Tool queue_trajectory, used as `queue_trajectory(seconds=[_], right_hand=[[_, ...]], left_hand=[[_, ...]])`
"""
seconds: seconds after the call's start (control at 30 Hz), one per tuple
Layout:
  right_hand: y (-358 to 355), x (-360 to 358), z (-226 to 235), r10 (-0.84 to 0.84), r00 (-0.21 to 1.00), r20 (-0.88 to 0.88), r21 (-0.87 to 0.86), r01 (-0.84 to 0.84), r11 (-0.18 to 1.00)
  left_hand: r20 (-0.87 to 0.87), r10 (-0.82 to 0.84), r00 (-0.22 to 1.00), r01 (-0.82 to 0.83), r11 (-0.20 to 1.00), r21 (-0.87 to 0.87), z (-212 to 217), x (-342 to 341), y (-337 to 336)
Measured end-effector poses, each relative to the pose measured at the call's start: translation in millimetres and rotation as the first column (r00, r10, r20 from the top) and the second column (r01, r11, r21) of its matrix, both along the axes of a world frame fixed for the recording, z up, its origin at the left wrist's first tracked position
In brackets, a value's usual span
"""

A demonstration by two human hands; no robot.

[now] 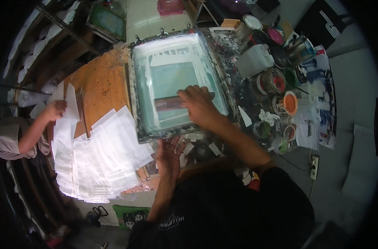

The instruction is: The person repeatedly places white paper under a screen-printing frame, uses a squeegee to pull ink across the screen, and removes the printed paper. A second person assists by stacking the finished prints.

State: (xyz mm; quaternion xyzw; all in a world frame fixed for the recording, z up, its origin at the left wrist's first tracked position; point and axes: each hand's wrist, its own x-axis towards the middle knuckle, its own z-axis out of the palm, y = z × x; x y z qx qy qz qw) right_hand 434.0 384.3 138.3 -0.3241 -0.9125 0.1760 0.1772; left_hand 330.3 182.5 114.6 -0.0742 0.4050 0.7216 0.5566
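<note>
My right hand [195,103] is closed round the wooden handle of a squeegee [168,103], which lies across the mesh of a screen printing frame [135,95]. White ink [168,59] coats the mesh, thickest along its far end and right side. Below the frame's near edge, my left hand [169,159] is palm up with its fingers apart. Its fingertips reach the edge; whether they touch it I cannot tell. To the left lies a fanned stack of white sheets [108,159]. There another person's hand [56,110] holds a pale sheet [71,103].
Paint cans [274,81], a translucent jug [255,60] and an orange-filled tub [289,102] crowd the table's right side. A wooden board [103,79] lies left of the frame. Another framed screen [107,20] leans behind. A shelf rack [52,18] stands at far left, a power strip [314,166] at right.
</note>
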Motion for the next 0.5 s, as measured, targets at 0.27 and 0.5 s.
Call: queue_trajectory(seconds=[0.27,0.5], right_hand=[[191,-52,-94,-0.032,0.995,-0.098,0.207,0.052,0.977],[184,-97,-97,0.072,0.996,0.047,-0.008,-0.071,0.997]], left_hand=[[0.212,0.041,0.976,0.041,0.930,-0.366,-43,-2,11],[0.203,0.020,0.979,0.045,0.949,-0.311,-58,-1,-2]])
